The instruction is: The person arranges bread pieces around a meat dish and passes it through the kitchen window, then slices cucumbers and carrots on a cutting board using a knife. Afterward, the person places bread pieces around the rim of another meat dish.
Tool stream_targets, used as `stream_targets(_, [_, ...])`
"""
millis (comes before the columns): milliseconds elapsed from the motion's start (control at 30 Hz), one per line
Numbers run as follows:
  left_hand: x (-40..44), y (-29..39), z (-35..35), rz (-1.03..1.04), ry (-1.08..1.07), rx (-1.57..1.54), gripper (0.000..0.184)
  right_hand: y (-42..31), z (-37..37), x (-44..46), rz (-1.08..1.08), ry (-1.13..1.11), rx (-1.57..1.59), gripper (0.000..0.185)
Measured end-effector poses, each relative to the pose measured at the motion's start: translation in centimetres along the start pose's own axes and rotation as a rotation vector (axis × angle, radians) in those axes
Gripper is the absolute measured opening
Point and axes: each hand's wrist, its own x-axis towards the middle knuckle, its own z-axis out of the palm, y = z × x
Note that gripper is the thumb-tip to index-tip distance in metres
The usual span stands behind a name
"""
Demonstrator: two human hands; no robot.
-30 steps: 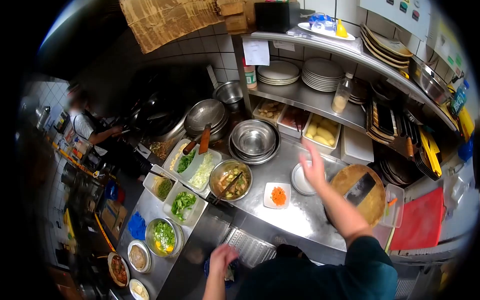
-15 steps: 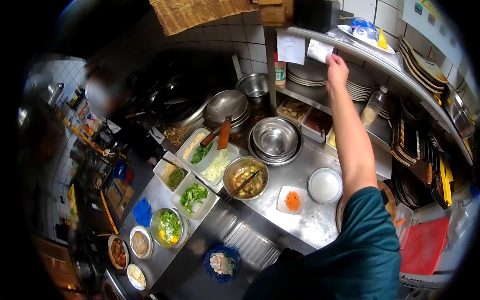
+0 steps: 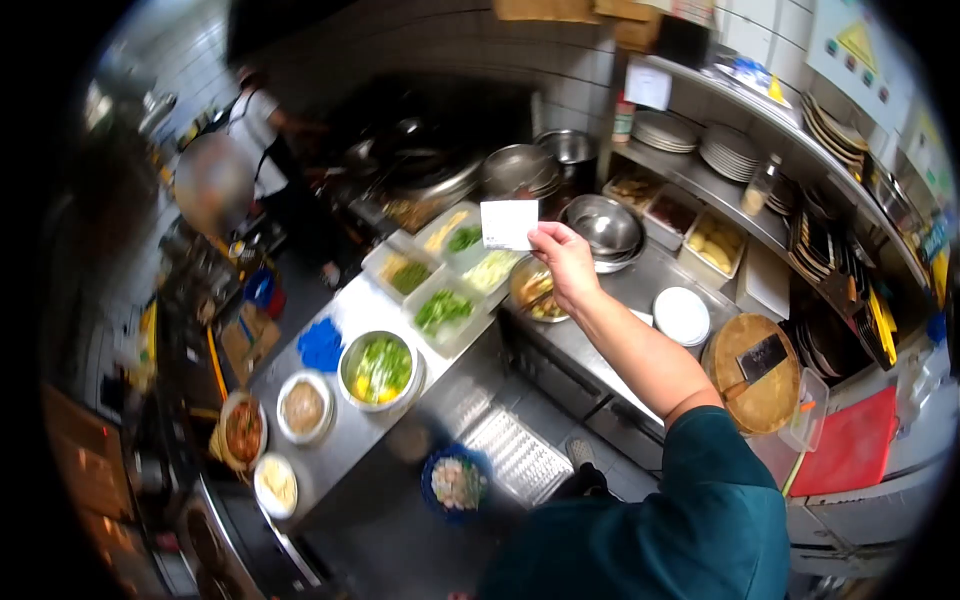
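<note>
My right hand (image 3: 566,262) pinches a small white paper slip (image 3: 509,222) by its lower right corner. The slip has some print on it, too small to read. Hand and slip are held up in the air above the counter. From this angle the slip covers part of the plastic tubs, where chopped greens (image 3: 443,312) and shredded pale vegetable (image 3: 490,271) lie. Just below the hand sits a metal bowl of mixed food (image 3: 537,290), partly hidden by it. Nested steel bowls (image 3: 604,226) stand to its right. My left hand is out of view.
A round wooden board (image 3: 728,400) bears a cleaver (image 3: 762,358). White plates (image 3: 681,316) stand beside it. A second paper (image 3: 649,87) hangs from the shelf. Another person (image 3: 262,140) stands near the stove. A blue basket (image 3: 455,484) sits low by my feet.
My right hand has brought the paper slip from the shelf edge down and left, over the counter. My view has shifted, and the board with the cleaver now shows.
</note>
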Motion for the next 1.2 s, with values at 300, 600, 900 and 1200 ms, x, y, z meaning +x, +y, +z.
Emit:
stream_targets(300, [-9.1,-16.7,-17.4,0.333,0.314,0.261,0.031,10.0,16.2,-16.8,0.326,-0.239,-0.082,0.020])
stream_targets(600, [-12.9,-11.3,-18.4,0.083,0.271,0.423,0.039,24.4,27.3,-26.7,0.550,-0.430,-0.148,0.017])
stream_targets(900, [-8.2,0.0,-26.7,0.023,0.340,0.277,0.040,42.1,33.0,-32.0,0.730,-0.316,-0.239,0.024])
stream_targets(1200, [11.1,20.0,-36.4,0.282,0.272,0.233,0.036,53.8,34.4,-31.1,0.561,-0.444,-0.732,0.016])
